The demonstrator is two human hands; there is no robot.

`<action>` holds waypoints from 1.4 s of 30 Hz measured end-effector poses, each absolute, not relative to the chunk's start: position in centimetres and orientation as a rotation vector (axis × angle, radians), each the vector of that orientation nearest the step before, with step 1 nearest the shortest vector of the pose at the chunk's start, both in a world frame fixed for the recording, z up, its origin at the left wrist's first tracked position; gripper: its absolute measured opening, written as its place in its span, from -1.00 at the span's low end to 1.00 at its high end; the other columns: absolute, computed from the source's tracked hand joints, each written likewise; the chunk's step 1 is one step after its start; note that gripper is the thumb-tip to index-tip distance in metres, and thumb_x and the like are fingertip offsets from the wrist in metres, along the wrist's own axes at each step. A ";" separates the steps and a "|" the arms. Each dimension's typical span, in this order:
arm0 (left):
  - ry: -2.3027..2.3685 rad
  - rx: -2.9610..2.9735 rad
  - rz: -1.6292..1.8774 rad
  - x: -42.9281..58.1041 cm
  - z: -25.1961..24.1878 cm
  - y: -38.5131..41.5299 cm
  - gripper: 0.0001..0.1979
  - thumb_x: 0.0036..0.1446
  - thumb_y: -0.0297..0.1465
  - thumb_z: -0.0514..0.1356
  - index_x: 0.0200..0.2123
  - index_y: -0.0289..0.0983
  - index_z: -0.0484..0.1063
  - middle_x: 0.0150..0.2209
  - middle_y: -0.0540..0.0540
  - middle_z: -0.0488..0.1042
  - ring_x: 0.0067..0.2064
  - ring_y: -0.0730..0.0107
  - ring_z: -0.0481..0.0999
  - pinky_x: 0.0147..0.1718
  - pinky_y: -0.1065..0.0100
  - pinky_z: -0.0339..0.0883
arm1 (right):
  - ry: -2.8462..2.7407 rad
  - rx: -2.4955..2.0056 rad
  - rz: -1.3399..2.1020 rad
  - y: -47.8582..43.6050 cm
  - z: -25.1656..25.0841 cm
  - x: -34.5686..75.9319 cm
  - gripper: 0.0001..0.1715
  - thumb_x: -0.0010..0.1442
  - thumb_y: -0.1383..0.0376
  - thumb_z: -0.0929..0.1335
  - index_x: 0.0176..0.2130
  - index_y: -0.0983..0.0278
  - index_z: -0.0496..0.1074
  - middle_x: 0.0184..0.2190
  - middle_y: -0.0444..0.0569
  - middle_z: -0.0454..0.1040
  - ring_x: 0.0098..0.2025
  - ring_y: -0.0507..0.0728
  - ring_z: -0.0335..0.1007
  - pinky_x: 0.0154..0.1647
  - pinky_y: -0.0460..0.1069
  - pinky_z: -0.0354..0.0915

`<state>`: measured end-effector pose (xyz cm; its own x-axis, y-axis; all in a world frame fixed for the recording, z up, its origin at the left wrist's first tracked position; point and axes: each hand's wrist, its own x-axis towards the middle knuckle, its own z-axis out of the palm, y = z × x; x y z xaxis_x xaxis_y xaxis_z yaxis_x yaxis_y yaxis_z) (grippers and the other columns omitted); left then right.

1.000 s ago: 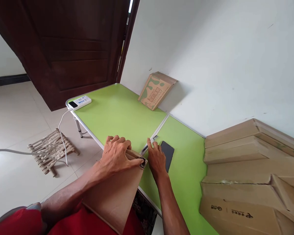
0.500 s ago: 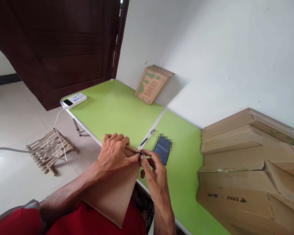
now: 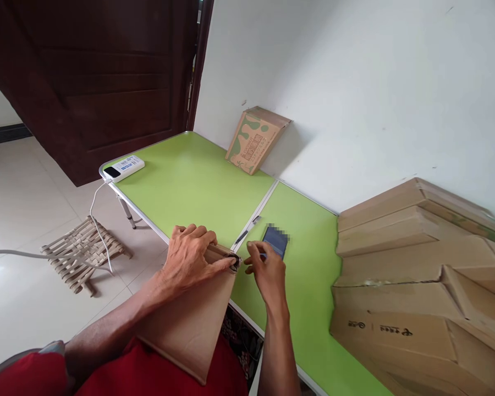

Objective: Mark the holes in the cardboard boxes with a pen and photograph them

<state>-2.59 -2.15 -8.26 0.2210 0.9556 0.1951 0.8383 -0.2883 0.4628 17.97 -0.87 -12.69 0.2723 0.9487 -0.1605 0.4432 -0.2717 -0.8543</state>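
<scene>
My left hand (image 3: 192, 256) is closed on the upper edge of a flattened brown cardboard box (image 3: 190, 324), its thumb pressing near the corner. The box leans from the table's front edge down onto my lap. At that corner a dark, torn-looking bit (image 3: 234, 263) shows beside the thumb. Just right of the corner, apart from the box, is my right hand (image 3: 269, 269). Its fingers are loosely curled with the tips apart, and I see nothing between them. Behind it lies a dark phone (image 3: 275, 241), partly covered by the fingers.
A green folding table (image 3: 181, 176) bears a white device (image 3: 124, 167) with a cable. Against the wall stand a printed carton (image 3: 253, 144) and, at right, several flattened cardboard boxes (image 3: 396, 297). A small dark tool (image 3: 241, 237) lies by the table seam. A woven stool (image 3: 84, 253) stands on the floor.
My right hand has let go of the box corner and moved slightly to the right, away from it. My left hand keeps its hold on the cardboard box.
</scene>
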 end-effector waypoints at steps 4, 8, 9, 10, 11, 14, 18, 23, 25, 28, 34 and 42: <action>1.674 2.222 0.651 -2.8 -8.3 -2.3 -0.51 0.16 0.14 0.30 -0.32 -0.21 0.49 -0.29 -0.07 0.60 -0.14 0.10 0.52 -0.08 0.09 0.12 | -1.219 -2.112 0.799 3.9 -14.3 17.3 -0.72 0.34 0.15 0.46 -0.28 0.33 0.52 -0.15 0.14 0.59 0.03 0.30 0.53 0.12 0.23 0.40; 1.703 2.196 0.666 -2.5 -8.1 -2.4 -0.50 0.10 0.13 0.35 -0.36 -0.21 0.46 -0.32 -0.05 0.58 -0.15 0.11 0.52 -0.07 0.08 0.15 | -1.129 -2.192 0.836 6.6 -15.3 16.9 -0.69 0.38 0.15 0.46 0.00 0.29 0.52 0.04 0.04 0.54 0.04 0.21 0.52 0.10 0.21 0.46; 1.705 2.196 0.666 -2.5 -8.1 -2.3 -0.50 0.10 0.12 0.35 -0.36 -0.21 0.45 -0.32 -0.05 0.57 -0.16 0.11 0.52 -0.07 0.08 0.16 | -1.106 -2.173 0.866 6.7 -15.3 17.1 -0.69 0.39 0.13 0.45 0.00 0.30 0.52 0.01 0.04 0.55 -0.01 0.18 0.53 0.04 0.17 0.49; 1.702 2.202 0.660 -2.5 -8.1 -2.3 -0.50 0.12 0.13 0.34 -0.36 -0.21 0.45 -0.32 -0.06 0.57 -0.16 0.10 0.52 -0.07 0.07 0.16 | -1.085 -2.137 0.903 6.7 -15.3 17.4 -0.70 0.39 0.12 0.45 -0.05 0.30 0.52 -0.06 0.00 0.57 -0.09 0.15 0.54 -0.03 0.13 0.50; 1.694 2.213 0.649 -2.6 -8.1 -2.3 -0.50 0.14 0.13 0.32 -0.35 -0.21 0.46 -0.31 -0.06 0.58 -0.15 0.09 0.53 -0.07 0.07 0.17 | -1.064 -2.085 0.945 6.4 -15.2 17.7 -0.69 0.39 0.09 0.45 -0.12 0.31 0.52 -0.17 -0.04 0.57 -0.20 0.11 0.54 -0.14 0.07 0.50; 1.605 2.292 0.584 -3.4 -8.2 -2.2 -0.45 0.19 0.19 0.25 -0.26 -0.22 0.48 -0.25 -0.12 0.59 -0.12 0.05 0.53 -0.07 0.04 0.19 | -0.994 -1.833 1.070 4.1 -14.0 18.7 -0.56 0.24 -0.04 0.49 -0.34 0.26 0.43 -0.47 -0.18 0.45 -0.50 0.04 0.39 -0.50 -0.06 0.30; 1.416 2.387 0.524 -4.9 -8.1 -2.1 -0.31 0.08 0.27 0.30 -0.10 -0.24 0.51 -0.10 -0.18 0.61 -0.03 -0.02 0.55 -0.02 0.02 0.24 | -0.875 -1.457 1.096 -1.2 -11.2 18.4 -0.39 0.00 -0.23 0.47 -0.26 0.15 0.31 -0.50 -0.23 0.43 -0.56 0.04 0.32 -0.61 -0.08 0.14; 1.409 2.371 0.523 -5.3 -8.2 -1.7 -0.23 -0.01 0.28 0.37 -0.01 -0.23 0.53 -0.03 -0.20 0.62 0.03 -0.05 0.57 0.02 0.03 0.28 | -0.773 -1.163 1.062 -6.6 -9.4 15.1 -0.55 0.12 -0.07 0.52 -0.24 0.18 0.40 -0.45 -0.12 0.54 -0.45 0.09 0.48 -0.54 -0.08 0.28; 1.425 2.365 0.509 -5.2 -8.4 -1.6 -0.23 -0.03 0.30 0.36 -0.05 -0.24 0.54 -0.07 -0.19 0.63 0.00 -0.04 0.58 -0.01 0.05 0.29 | -0.780 -1.121 0.968 -7.5 -9.8 13.7 -0.62 0.19 0.00 0.54 -0.24 0.21 0.48 -0.43 -0.08 0.56 -0.40 0.11 0.52 -0.51 -0.07 0.32; 1.421 2.363 0.518 -5.0 -8.5 -1.5 -0.24 -0.03 0.32 0.35 -0.08 -0.23 0.55 -0.09 -0.18 0.63 -0.02 -0.02 0.58 -0.04 0.07 0.27 | -0.852 -1.206 0.777 -8.1 -10.9 12.4 -0.69 0.27 0.05 0.52 -0.19 0.23 0.53 -0.39 -0.09 0.58 -0.45 0.05 0.46 -0.45 -0.06 0.34; 1.402 2.359 0.534 -5.0 -8.4 -1.4 -0.31 0.07 0.31 0.28 -0.14 -0.21 0.54 -0.17 -0.15 0.63 -0.09 0.03 0.56 -0.10 0.10 0.22 | -1.035 -1.364 0.556 -8.3 -11.0 12.2 -0.71 0.33 0.05 0.47 -0.18 0.23 0.57 -0.45 -0.13 0.53 -0.47 0.03 0.40 -0.36 -0.06 0.35; 1.394 2.355 0.517 -5.0 -8.4 -1.3 -0.28 0.04 0.31 0.30 -0.13 -0.24 0.54 -0.15 -0.17 0.63 -0.06 0.01 0.56 -0.08 0.09 0.21 | -1.207 -1.415 0.483 -7.8 -10.5 12.4 -0.66 0.34 0.02 0.44 -0.19 0.26 0.57 -0.38 -0.04 0.52 -0.41 0.08 0.42 -0.42 -0.06 0.27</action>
